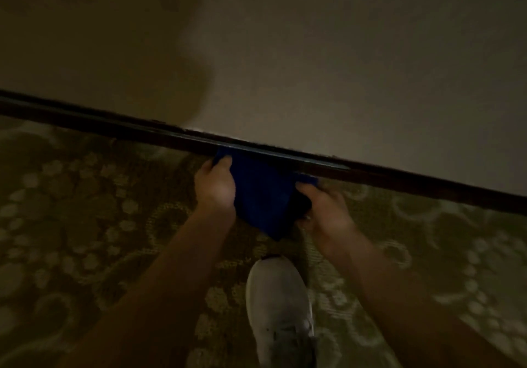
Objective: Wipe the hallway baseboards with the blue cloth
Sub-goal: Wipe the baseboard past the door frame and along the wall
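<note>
A dark wooden baseboard [114,128] runs diagonally across the dim hallway, from the left edge down to the right, under a plain beige wall. A blue cloth [262,193] hangs stretched between both hands, its top edge against the baseboard. My left hand [215,186] grips the cloth's left upper corner, fingers curled over it at the baseboard. My right hand [325,210] pinches the cloth's right side just below the baseboard. The cloth's lower point droops toward the carpet.
Patterned olive and cream carpet [85,225] covers the floor up to the baseboard. A white sneaker [281,310] stands on the carpet just below the cloth, between my forearms. The beige wall [342,68] fills the upper half of the view.
</note>
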A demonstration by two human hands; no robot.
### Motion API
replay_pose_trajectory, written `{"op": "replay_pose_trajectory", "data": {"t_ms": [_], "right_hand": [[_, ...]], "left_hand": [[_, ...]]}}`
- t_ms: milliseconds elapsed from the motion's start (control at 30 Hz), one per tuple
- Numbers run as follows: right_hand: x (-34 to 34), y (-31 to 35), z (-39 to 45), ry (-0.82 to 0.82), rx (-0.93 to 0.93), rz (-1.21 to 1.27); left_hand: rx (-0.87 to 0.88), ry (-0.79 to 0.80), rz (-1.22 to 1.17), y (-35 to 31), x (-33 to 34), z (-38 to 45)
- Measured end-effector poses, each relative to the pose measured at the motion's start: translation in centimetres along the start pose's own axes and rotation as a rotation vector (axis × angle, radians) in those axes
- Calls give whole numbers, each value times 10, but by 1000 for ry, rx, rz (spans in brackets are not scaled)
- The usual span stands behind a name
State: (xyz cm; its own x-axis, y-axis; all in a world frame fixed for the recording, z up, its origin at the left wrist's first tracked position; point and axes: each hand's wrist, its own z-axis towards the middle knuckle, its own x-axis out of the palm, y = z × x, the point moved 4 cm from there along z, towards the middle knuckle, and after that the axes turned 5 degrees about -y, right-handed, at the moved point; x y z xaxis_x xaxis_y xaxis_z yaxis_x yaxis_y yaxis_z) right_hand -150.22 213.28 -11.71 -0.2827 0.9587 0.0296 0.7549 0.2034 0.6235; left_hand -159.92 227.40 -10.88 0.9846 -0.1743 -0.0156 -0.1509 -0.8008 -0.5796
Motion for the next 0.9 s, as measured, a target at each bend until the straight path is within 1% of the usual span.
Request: {"op": "replay_pose_trajectory", "data": {"t_ms": [100, 233, 367, 533, 567, 633, 733, 767, 833, 900], "right_hand": [[2, -15, 7, -35, 15, 158], [-6, -11, -1, 21, -61, 132], [-13, 1, 2, 28, -93, 135], [-17, 9, 2, 44, -105, 126], [-22, 12, 2, 20, -122, 119], [-39, 19, 5, -69, -159, 142], [-70, 27, 9, -236, -191, 199], [-74, 28, 9, -254, -187, 194], [-63, 23, 8, -190, -172, 175], [-36, 16, 4, -52, -161, 137]], "left_hand": [[92, -35, -44, 7, 5, 18], [165, -122, -127, 15, 19, 18], [235, -157, -81, 16, 27, 12], [176, -201, -48, 19, 34, 18], [167, -188, -31, 21, 39, 15], [79, -143, -24, 32, 55, 6], [-13, 9, 53, 51, 76, -7], [-32, 16, 58, 51, 76, -10], [-3, -58, 74, 33, 61, -2], [20, -100, 37, 16, 47, 12]]}}
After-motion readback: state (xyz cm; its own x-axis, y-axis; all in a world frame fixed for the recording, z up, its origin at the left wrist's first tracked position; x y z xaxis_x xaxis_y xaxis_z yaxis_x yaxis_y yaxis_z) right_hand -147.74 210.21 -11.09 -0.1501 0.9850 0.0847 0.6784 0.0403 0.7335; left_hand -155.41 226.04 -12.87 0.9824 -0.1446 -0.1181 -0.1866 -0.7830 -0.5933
